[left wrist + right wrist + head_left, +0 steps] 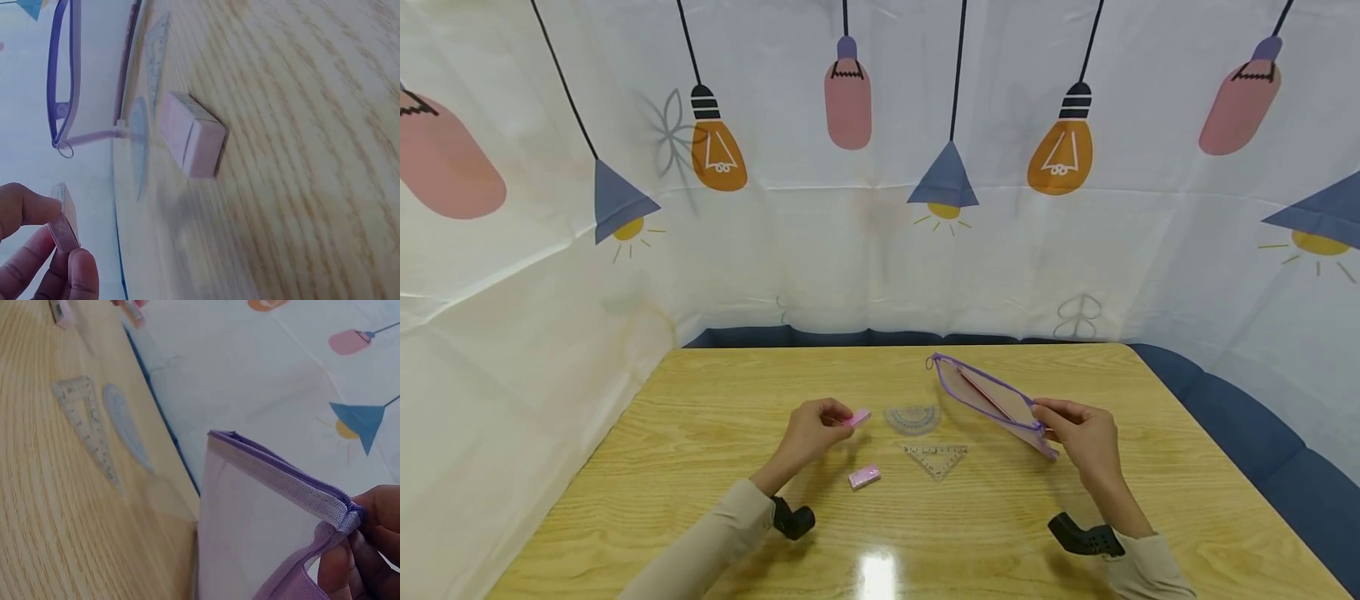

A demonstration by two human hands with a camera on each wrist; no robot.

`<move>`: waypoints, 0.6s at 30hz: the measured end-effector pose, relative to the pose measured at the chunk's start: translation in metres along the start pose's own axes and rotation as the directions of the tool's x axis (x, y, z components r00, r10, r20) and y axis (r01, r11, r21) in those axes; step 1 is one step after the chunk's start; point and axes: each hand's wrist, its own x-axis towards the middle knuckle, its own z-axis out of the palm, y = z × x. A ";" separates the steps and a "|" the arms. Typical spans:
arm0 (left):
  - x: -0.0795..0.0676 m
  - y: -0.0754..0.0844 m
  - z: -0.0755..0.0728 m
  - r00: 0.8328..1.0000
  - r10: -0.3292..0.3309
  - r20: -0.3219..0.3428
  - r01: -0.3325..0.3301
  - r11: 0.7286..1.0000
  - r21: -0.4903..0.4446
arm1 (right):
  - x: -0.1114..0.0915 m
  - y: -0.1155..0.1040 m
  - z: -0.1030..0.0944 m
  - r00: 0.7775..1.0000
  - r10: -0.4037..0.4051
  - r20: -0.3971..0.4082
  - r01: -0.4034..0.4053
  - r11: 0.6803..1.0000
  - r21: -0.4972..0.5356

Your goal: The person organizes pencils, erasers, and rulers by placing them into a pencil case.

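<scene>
Between thumb and fingertips, my left hand [814, 429] pinches a pink eraser [858, 418], held over the table left of the protractor. A second pink eraser [864, 477] lies on the wood below it; the left wrist view shows this one [190, 134] close up. My right hand [1084, 437] grips one corner of a mesh zipper pouch [981, 392] with purple edging. The pouch's mouth gapes, and a thin reddish stick-like thing [985, 393] shows inside. In the right wrist view, thumb and fingers hold the pouch [262, 512] at its zipper end.
A clear protractor [912, 420] and a clear set square [936, 459] lie flat between the hands. The wooden table [700, 400] ends at a white curtain [880, 258] printed with lamps. Dark blue padding [1247, 425] borders the right side.
</scene>
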 end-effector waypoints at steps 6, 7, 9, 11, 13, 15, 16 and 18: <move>0.001 0.007 -0.002 0.998 0.060 -0.011 -0.060 0.998 -0.006 | 0.000 -0.001 0.000 1.000 0.015 0.006 -0.015 1.000 0.016; 0.002 0.008 -0.002 0.998 0.067 -0.012 -0.067 0.998 -0.008 | 0.000 -0.001 0.000 1.000 0.014 0.006 -0.014 1.000 0.014; 0.002 0.011 -0.002 0.997 0.074 -0.011 -0.074 0.997 -0.013 | 0.000 0.000 -0.001 1.000 0.012 0.006 -0.012 1.000 0.013; 0.003 0.013 -0.002 0.997 0.082 -0.015 -0.082 0.996 -0.016 | 0.000 0.000 -0.001 1.000 0.012 0.007 -0.012 1.000 0.013; 0.004 0.016 -0.002 0.996 0.087 -0.018 -0.087 0.996 -0.016 | 0.000 0.000 -0.001 1.000 0.015 0.006 -0.015 1.000 0.017; 0.005 0.019 -0.002 0.996 0.091 -0.020 -0.091 0.996 -0.008 | 0.000 0.000 -0.001 1.000 0.015 0.006 -0.015 1.000 0.023; 0.006 0.020 -0.002 0.996 0.091 -0.019 -0.091 0.996 -0.009 | 0.000 0.000 0.000 1.000 0.015 0.005 -0.015 1.000 0.025; 0.007 0.023 -0.003 0.996 0.093 -0.016 -0.093 0.996 -0.010 | 0.000 0.000 0.000 1.000 0.015 0.004 -0.015 1.000 0.028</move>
